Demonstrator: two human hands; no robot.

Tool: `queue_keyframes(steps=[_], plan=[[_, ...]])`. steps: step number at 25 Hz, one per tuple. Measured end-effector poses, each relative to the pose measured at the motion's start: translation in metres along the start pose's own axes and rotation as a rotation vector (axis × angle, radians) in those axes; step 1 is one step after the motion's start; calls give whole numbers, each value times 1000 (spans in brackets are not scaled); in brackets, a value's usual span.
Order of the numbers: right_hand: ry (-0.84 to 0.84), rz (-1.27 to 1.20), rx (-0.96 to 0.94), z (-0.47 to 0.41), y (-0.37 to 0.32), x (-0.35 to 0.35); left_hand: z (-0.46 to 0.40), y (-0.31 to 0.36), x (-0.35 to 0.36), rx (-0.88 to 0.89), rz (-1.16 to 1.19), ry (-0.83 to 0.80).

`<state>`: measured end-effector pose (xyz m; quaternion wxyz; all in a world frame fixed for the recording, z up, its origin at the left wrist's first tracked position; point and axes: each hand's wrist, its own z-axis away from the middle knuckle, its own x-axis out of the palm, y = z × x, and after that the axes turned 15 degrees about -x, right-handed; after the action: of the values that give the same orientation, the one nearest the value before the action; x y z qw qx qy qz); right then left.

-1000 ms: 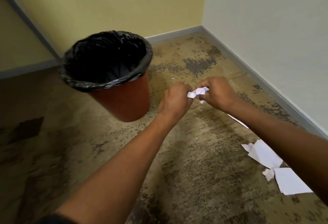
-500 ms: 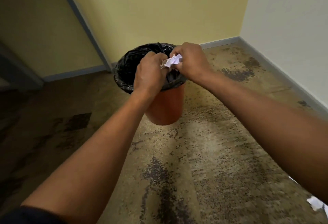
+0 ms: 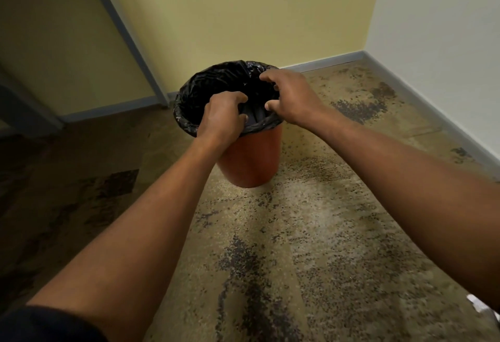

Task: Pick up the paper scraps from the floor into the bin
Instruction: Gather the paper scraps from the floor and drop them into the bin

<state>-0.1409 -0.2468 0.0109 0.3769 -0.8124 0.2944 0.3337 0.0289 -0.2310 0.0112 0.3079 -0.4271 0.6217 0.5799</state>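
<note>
An orange bin point(image 3: 250, 157) lined with a black bag point(image 3: 216, 81) stands on the floor near the room's corner. Both my hands hover over its mouth. My left hand point(image 3: 223, 118) is above the near rim, fingers curled and apart, nothing in it. My right hand point(image 3: 290, 96) is over the right side of the opening with fingers spread and empty. No crumpled paper shows in either hand; the bin's inside is dark. A white paper scrap point(image 3: 480, 306) peeks out at the lower right edge, behind my right forearm.
The yellow wall point(image 3: 243, 11) and the white wall point(image 3: 446, 16) meet right behind the bin, with grey skirting along both. A grey door frame point(image 3: 127, 33) slants down at the left. The speckled, stained floor point(image 3: 311, 233) stretches between me and the bin.
Both hands carried a crumpled white scrap from the floor area up over the bin. The scrap is gone from my fingers now, and both hands have opened above the bag.
</note>
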Motion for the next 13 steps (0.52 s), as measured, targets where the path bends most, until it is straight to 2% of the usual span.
queue_keyframes(steps=[4,7,9,13], plan=[[68,16,-11,27,19,-35,9,31,9,227,23,76],[73,35,104,72,60,-67,18,63,35,412,58,93],[43,81,209,115,95,-87,26,83,64,450,59,17],[-80,151,512,233,163,-120,49,123,145,515,-11,-281]])
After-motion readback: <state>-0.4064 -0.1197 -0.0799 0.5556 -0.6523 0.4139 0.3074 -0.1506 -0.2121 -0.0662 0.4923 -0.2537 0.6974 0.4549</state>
